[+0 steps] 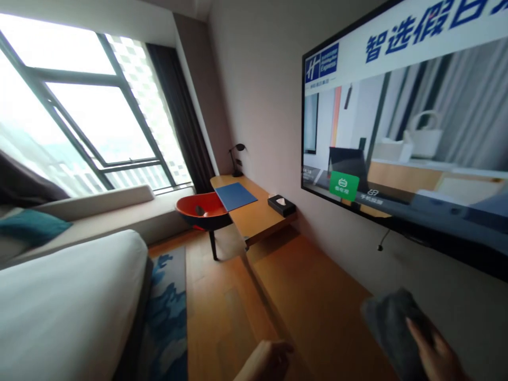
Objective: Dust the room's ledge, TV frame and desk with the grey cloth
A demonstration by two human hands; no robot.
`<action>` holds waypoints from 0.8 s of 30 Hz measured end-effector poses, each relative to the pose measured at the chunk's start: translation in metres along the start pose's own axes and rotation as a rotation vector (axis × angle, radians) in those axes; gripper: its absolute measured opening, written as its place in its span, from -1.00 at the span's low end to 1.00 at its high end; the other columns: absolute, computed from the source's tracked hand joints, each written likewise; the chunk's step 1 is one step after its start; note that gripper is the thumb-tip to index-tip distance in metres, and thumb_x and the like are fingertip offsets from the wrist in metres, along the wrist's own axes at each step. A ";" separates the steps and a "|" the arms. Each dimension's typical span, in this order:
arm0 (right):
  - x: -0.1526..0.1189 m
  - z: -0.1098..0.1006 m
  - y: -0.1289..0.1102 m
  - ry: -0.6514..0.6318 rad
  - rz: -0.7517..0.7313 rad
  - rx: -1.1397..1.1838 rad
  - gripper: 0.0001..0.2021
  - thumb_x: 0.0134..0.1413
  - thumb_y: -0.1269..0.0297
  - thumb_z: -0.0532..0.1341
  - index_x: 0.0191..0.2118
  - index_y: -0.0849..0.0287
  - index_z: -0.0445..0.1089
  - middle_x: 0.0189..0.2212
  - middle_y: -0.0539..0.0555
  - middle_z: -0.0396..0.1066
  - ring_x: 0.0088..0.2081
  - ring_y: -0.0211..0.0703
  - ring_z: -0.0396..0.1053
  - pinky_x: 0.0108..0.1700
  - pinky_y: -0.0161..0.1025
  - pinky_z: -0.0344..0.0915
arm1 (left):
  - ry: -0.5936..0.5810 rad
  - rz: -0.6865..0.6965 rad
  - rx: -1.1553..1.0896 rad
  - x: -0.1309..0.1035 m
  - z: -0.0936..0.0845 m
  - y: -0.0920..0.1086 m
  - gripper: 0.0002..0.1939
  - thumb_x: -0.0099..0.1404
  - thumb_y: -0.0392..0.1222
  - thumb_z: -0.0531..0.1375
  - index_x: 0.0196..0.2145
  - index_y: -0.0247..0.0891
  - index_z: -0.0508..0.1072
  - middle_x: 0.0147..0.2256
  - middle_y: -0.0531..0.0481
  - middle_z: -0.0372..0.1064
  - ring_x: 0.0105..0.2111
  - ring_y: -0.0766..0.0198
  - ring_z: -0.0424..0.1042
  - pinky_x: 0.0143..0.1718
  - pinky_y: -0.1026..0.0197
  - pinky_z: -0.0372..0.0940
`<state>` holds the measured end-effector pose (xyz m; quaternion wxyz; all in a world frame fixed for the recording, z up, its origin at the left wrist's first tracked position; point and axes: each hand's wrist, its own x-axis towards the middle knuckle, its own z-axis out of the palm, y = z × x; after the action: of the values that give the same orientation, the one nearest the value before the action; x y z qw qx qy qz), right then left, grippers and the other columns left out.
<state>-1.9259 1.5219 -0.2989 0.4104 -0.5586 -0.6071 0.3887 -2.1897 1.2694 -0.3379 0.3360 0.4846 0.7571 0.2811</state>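
Note:
A dark grey cloth (391, 323) hangs bunched in my right hand (438, 354), low on the right, close to the wall below the television. The thumb presses on the cloth, and the other fingers are mostly hidden behind it. My left hand (270, 362) is at the bottom edge, over the low wooden bench top (313, 296). Its fingers are curled in, and no object shows in them.
A wall-mounted television (413, 132) juts in at upper right. Ahead stands a wooden desk (265, 219) with a blue mat (237, 196), a black tissue box (281, 205) and a lamp (237, 159). An orange chair (202, 209) and a bed (71, 301) are leftward.

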 end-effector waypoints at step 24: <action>-0.017 0.480 -0.088 -1.164 0.287 0.496 -0.23 0.05 -0.28 0.26 0.24 0.11 0.18 0.21 0.19 0.16 0.21 0.12 0.14 0.18 -0.01 0.25 | 0.284 0.171 0.058 0.219 -0.235 -0.166 -0.16 0.02 -0.38 0.18 0.28 -0.05 0.16 0.24 -0.10 0.13 0.14 0.02 0.24 0.19 -0.03 0.23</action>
<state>-2.4041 1.4920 -0.3910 0.0753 -0.2206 -0.5418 0.8075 -2.5306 1.3859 -0.3695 0.1863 0.5123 0.7607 0.3524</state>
